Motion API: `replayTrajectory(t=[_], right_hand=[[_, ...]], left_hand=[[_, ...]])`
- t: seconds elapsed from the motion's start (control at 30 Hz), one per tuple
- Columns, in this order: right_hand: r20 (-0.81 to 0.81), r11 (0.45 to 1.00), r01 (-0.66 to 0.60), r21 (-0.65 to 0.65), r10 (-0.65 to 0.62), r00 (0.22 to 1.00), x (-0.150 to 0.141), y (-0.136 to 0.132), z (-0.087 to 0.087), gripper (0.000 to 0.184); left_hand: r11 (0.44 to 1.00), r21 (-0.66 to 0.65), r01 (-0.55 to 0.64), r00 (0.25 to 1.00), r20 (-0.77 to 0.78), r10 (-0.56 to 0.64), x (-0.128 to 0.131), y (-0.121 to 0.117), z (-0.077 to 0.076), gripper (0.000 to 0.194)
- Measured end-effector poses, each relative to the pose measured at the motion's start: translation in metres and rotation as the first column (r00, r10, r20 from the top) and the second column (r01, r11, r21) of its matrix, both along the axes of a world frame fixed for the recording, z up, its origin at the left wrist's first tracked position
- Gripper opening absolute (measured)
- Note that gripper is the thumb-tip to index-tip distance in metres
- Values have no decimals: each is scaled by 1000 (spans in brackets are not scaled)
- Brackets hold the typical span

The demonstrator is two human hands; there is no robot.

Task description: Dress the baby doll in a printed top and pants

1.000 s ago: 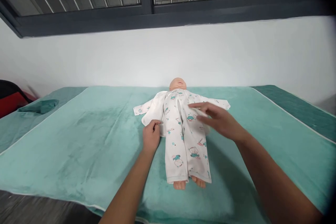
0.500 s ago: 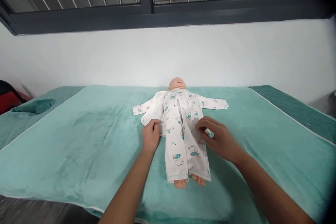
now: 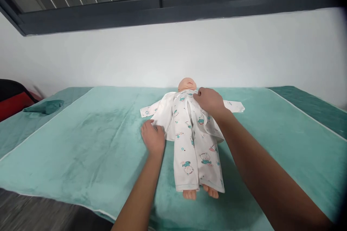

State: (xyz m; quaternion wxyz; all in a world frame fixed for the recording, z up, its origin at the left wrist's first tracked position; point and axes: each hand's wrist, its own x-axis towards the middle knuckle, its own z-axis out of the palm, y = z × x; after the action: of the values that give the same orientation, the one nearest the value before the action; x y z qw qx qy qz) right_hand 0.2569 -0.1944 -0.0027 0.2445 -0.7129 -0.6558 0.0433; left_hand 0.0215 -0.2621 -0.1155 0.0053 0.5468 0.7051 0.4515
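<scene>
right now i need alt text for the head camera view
A baby doll in white printed clothes lies face up on a green cover, a person's left hand at a spread-open white flap and right hand over its chest. Behind are a white wall and dark-framed window.

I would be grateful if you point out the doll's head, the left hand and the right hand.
Doll's head (image 3: pixel 187 84): head camera view, middle of its visible part.
Left hand (image 3: pixel 153 137): head camera view, back of the hand.
Right hand (image 3: pixel 210 101): head camera view, back of the hand.
</scene>
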Motion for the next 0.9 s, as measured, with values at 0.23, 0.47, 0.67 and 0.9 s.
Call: replayTrajectory(t=[0.23, 0.47, 0.67, 0.9], right_hand=[[-422, 981, -10, 192, 92, 902, 0, 15, -11, 20], [-723, 911, -27, 412, 345, 598, 8, 3, -49, 21], [-596, 833, -226, 505, 527, 606, 13, 1, -51, 22], [-663, 885, -277, 376, 465, 586, 15, -1, -51, 29]], left_hand=[[997, -49, -62, 995, -81, 58, -2, 13, 0, 34], [979, -177, -105, 988, -135, 81, -6, 31, 8, 40], [980, -176, 92, 951, 306, -35, -10, 35, 23, 24], [780, 233, 581, 738, 252, -626, 44, 4, 102, 10]])
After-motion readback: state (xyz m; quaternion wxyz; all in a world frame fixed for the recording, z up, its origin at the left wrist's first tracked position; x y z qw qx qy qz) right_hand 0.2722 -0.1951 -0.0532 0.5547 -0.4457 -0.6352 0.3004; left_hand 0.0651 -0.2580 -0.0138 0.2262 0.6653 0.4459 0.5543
